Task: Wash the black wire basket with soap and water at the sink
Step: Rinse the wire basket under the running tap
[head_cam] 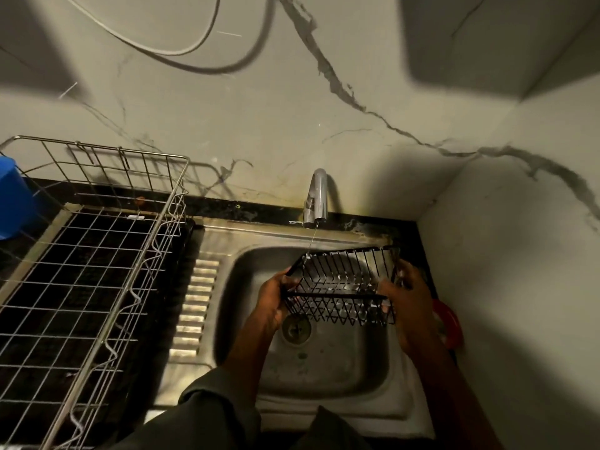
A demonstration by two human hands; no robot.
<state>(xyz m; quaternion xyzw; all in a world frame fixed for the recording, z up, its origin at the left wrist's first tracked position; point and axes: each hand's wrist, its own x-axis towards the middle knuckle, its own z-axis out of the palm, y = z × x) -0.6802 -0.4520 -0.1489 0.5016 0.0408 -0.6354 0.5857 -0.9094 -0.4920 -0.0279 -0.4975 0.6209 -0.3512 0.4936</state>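
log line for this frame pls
stage: rinse | black wire basket under tap trickle, over sink | left hand, right hand: both grip ends

Metal wire, dull steel and veined stone, all under dim light.

The basket (344,284) is thin wire with a black, matt coating, wet where a fine thread of water meets its rim. The sink (324,362) is stainless steel, brushed and dulled, with spots and stains across its bowl and a ribbed, brighter drainboard. The tap (316,198) is smooth grey metal with a soft sheen. The rack (107,254) is bare silvery wire, lightly glossy. The table (259,211) edge is dark polished stone, smeared. The wall (357,92) is pale, smooth, marble-look with grey veins. The bucket (9,196) looks like smooth blue plastic.
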